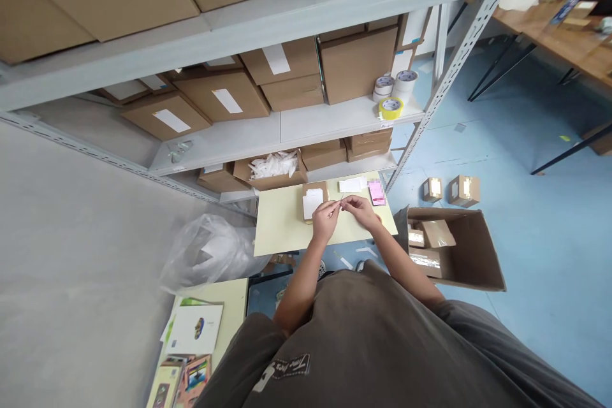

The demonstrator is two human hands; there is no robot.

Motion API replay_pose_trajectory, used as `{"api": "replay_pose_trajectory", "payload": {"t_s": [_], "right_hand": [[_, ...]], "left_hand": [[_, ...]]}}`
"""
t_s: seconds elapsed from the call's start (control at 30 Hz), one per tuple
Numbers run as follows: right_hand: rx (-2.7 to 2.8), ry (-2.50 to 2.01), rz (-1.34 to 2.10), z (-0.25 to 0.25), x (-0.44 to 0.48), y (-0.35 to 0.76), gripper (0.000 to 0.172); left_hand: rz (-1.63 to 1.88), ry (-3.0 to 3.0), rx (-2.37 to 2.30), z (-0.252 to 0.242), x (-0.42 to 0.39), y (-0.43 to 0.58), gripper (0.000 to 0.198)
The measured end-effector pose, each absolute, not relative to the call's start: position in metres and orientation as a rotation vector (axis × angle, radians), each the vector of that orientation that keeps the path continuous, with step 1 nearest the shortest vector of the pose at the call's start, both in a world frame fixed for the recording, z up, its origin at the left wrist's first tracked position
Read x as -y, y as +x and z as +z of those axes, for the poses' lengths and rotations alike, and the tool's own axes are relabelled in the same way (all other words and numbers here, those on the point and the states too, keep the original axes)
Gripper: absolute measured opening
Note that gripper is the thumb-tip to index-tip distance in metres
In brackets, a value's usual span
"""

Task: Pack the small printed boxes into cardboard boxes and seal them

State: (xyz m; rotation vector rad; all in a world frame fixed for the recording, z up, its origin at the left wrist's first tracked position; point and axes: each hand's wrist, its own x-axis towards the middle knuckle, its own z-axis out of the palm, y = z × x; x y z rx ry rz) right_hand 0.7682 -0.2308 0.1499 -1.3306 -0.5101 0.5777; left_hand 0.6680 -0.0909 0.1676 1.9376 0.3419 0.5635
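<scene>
My left hand [326,220] and my right hand [357,210] meet above a pale yellow board [282,229]. Their fingertips pinch a thin pale strip [341,204], too small to identify. Just beyond my left hand, a small cardboard box [321,192] lies on the board with white paper [312,204] on it. A white card [350,185] lies farther back, and a stack of pink packets [376,193] sits to the right of my right hand.
Grey metal shelving [287,134] holding cardboard boxes and tape rolls rises beyond the board. An open carton [449,248] and small boxes stand on the blue floor to the right. A plastic bag [205,255] lies left, with printed cards [194,328] on a low table.
</scene>
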Motion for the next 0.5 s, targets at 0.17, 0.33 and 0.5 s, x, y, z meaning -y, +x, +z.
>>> {"api": "replay_pose_trajectory", "payload": {"t_s": [0.17,0.33,0.5], "right_hand": [[0.500,-1.351,0.580,0.1502,0.2261,0.7689,0.036],[0.470,-1.323,0.587,0.1494,0.2220,0.7697,0.035],[0.459,-1.311,0.604,0.1488,0.2208,0.7712,0.033]], "left_hand": [[0.672,2.071,-0.266,0.1647,0.0864,0.6689,0.022],[0.797,2.215,-0.174,0.1613,0.0834,0.6693,0.023],[0.841,2.245,-0.151,0.1606,0.0826,0.6705,0.021]]}}
